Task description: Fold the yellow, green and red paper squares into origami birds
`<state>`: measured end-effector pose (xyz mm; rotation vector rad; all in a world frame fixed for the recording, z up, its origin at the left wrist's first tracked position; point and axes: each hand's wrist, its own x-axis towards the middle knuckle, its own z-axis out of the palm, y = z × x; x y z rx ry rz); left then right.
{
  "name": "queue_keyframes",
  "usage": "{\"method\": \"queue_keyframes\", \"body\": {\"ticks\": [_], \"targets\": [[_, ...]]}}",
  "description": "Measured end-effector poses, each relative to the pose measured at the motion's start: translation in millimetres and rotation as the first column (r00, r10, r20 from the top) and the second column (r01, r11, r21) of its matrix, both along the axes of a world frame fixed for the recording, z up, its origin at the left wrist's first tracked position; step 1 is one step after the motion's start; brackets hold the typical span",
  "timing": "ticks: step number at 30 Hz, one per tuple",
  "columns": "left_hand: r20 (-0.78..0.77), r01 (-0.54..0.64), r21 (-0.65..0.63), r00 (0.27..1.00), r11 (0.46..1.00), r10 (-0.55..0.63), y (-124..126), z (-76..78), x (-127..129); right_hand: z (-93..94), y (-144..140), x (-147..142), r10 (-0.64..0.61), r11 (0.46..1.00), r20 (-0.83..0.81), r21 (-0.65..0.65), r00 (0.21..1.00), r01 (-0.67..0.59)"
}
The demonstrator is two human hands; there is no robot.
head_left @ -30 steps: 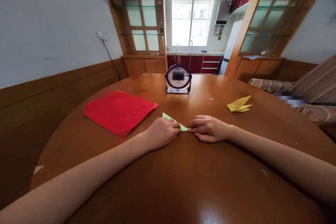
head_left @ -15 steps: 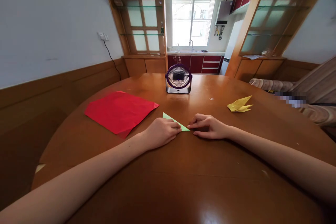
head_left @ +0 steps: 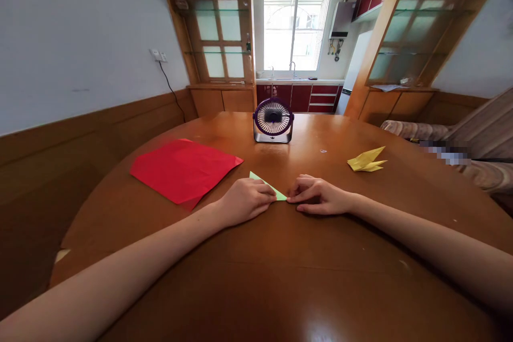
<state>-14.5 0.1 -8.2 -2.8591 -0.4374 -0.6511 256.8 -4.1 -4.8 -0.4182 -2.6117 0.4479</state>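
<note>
At the middle of the round wooden table point(head_left: 280, 278) I have my left hand point(head_left: 244, 202) lying knuckles-up on a folded green paper point(head_left: 267, 187), fingers curled and pressed down on it so that most of the sheet is hidden under the palm. Only a narrow green wedge shows, running from a far tip just beyond my knuckles to a sharp point on the right. My right hand point(head_left: 318, 196) meets that point from the other side: its fingers are drawn together, and the fingertips point(head_left: 292, 199) touch the green tip against the table. I cannot tell whether they pinch the paper or only press on it. The two hands sit just beside each other, with the wedge's point between them, and both forearms reach in from the near edge of the table.

Left of my left hand, just beside the wrist, a large red sheet of paper point(head_left: 185, 169) lies flat, its near corner close to my forearm. Well apart to the right, beyond my right hand, a yellow folded paper figure point(head_left: 366, 160) rests on the wood with its pointed ends aimed to the right. Straight ahead, farther up the table, a small purple desk fan point(head_left: 273, 121) stands upright and faces me. Behind it is a kitchen with a bright window point(head_left: 294, 29) and red cabinets point(head_left: 304, 97).
</note>
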Motion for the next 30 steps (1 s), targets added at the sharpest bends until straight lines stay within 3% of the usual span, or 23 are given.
{"method": "queue_keyframes", "body": {"ticks": [10,17,30], "targets": [[0.059,0.022,-0.094,0.998,0.995,-0.017,2,-0.8,-1,2.7,-4,-1,-0.024,1.0,0.046,0.011,0.999,0.024],[0.076,0.049,-0.146,0.996,0.988,-0.038,4,-0.2,-1,-0.4,-6,-4,-0.029,0.993,0.087,0.115,0.996,0.019],[-0.024,0.066,-0.279,0.997,0.958,-0.076,11,15.2,-20,2.1,-4,-8,0.03,0.973,0.132,0.223,0.991,-0.059]]}}
